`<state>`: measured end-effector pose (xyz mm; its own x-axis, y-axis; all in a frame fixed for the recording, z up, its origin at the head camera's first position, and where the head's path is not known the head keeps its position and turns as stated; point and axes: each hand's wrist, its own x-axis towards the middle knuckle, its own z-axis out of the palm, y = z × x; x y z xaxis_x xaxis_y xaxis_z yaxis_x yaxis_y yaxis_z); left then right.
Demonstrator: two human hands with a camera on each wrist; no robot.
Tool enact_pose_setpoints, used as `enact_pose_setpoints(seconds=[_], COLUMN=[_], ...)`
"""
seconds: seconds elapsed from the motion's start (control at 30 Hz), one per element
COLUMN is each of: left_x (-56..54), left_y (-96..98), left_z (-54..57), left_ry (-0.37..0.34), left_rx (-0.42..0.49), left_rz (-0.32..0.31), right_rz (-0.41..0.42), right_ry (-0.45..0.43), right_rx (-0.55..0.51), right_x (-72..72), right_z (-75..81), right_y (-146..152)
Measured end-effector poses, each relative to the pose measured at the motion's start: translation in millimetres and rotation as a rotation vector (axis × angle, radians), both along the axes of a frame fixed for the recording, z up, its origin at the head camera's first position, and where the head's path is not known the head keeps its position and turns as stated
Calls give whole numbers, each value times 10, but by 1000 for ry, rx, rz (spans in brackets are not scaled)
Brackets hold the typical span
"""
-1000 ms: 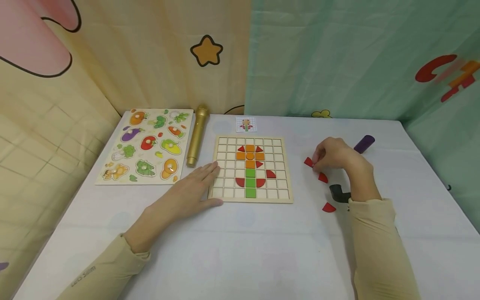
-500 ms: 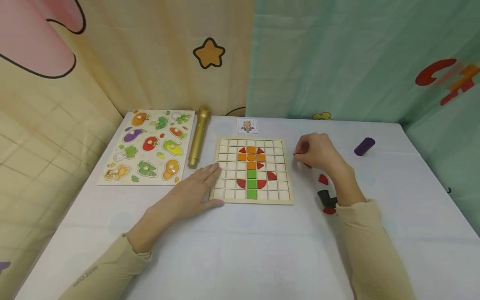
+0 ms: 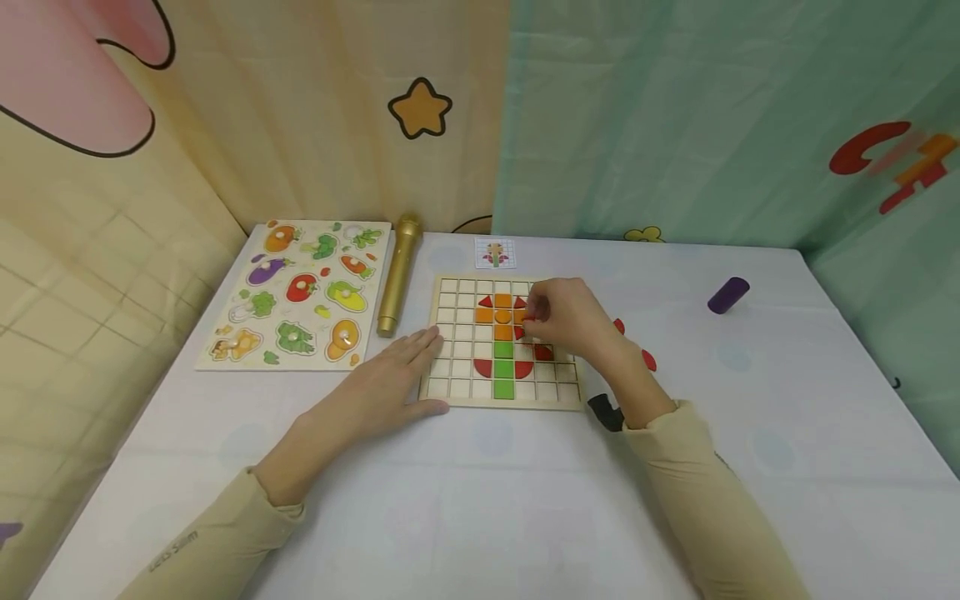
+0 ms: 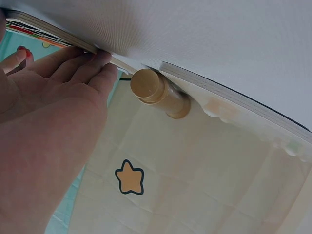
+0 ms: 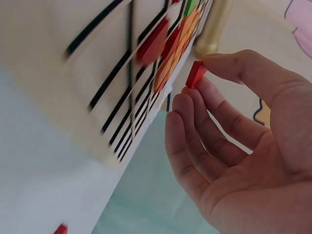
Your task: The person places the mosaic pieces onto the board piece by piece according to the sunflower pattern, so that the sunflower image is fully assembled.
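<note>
Over the right side of a wooden grid board [image 3: 461, 387], my right hand [image 3: 570, 317] pinches a small red piece [image 5: 196, 74] between thumb and index finger. The board carries orange squares [image 3: 503, 332], a column of green squares [image 3: 503, 369] and several red pieces, among them a quarter-round one [image 3: 483, 367] left of the green column. My left hand [image 3: 382, 379] lies with extended fingers against the board's left edge, its thumb near the lower left corner. In the left wrist view those fingers [image 4: 92, 73] touch the board's rim.
Left of the board lie a golden microphone [image 3: 397, 275] and a vegetable puzzle board [image 3: 292, 292]. A small pattern card [image 3: 495, 252] sits behind the grid. To the right are loose red pieces [image 3: 648, 360], a black elbow-shaped object [image 3: 606, 412] and a purple cylinder [image 3: 728, 295].
My right hand has taken a red piece from the right side of the table and carried it left over the board. The black object shifted left along with that wrist. My left hand stayed put.
</note>
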<state>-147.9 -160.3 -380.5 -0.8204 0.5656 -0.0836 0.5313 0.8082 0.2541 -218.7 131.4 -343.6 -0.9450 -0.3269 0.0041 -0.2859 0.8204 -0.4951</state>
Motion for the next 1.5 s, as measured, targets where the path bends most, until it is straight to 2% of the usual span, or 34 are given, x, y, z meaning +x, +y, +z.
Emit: enact_pose_setpoints(seconds=[0.23, 0.53, 0.8, 1.07, 1.5], left_x=[2, 8, 3, -10, -3], left_y=[-12, -11, -13, -20, -17], left_z=[-4, 2, -11, -22, -5], left_ry=[6, -3, 3, 15, 9], left_rx=[6, 7, 5, 10, 11], left_rz=[-4, -5, -9, -11, -11], right_rz=[18, 44, 30, 7, 96], right_ry=[-20, 11, 51, -16, 60], right_rx=[-20, 43, 40, -11, -45], right_x=[3, -3, -3, -20, -12], right_z=[-12, -111, -153, -98, -180], right_y=[-318, -553, -540, -459, -569])
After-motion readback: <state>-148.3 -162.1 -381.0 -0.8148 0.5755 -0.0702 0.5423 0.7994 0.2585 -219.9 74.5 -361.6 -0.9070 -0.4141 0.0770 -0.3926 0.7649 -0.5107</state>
